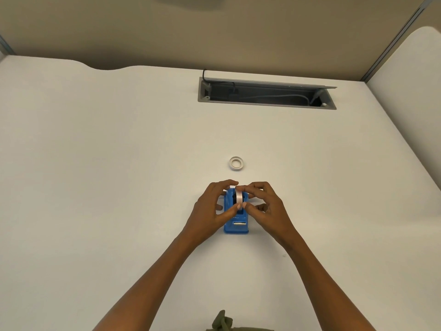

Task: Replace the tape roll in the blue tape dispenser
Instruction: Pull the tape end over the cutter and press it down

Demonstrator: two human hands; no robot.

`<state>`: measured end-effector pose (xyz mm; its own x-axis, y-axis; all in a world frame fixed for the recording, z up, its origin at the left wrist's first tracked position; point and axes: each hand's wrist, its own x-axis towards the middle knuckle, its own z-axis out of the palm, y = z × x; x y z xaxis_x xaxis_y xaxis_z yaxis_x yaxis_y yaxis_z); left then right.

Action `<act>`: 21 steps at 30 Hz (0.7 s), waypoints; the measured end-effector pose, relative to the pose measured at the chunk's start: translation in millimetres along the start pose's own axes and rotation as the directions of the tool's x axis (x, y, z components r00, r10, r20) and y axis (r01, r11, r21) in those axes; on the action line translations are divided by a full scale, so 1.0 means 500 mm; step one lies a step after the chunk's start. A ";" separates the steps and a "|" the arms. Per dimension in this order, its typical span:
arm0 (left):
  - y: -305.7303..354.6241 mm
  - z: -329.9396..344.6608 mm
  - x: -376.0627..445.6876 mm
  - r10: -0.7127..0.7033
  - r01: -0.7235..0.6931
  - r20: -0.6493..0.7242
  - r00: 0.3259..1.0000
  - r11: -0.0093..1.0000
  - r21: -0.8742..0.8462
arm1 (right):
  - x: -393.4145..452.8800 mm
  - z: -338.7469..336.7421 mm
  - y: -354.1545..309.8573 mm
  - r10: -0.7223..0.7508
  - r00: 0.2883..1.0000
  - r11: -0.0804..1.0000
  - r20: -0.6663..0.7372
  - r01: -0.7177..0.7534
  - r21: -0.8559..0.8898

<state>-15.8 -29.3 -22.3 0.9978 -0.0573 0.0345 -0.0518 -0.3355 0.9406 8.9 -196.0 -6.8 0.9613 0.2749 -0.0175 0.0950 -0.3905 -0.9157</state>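
Observation:
The blue tape dispenser (235, 225) stands on the white desk (119, 187), its cutter end toward me. A clear tape roll (238, 197) stands upright in the dispenser's cradle. My left hand (211, 206) pinches the roll from the left, thumb low at its front and fingers over the top. My right hand (262, 204) pinches it from the right in the same way. A second roll, a thin white ring (236, 163), lies flat on the desk a little beyond the dispenser, apart from both hands.
An open grey cable hatch (266, 93) with wires inside is sunk into the desk at the back. Beige partition walls close the back and right side. A bit of olive-green cloth (224, 322) shows at the bottom edge.

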 end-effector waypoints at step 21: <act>0.002 -0.005 0.003 0.056 -0.056 -0.003 0.998 0.998 -0.001 | -0.016 -0.005 -0.017 -0.060 0.998 0.998 0.014 0.059 0.021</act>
<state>-14.0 -27.3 -20.4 0.9934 -0.0731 0.0883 -0.1077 -0.3312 0.9374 1.1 -197.0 2.0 0.9502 0.3100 0.0314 0.1463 -0.3548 -0.9234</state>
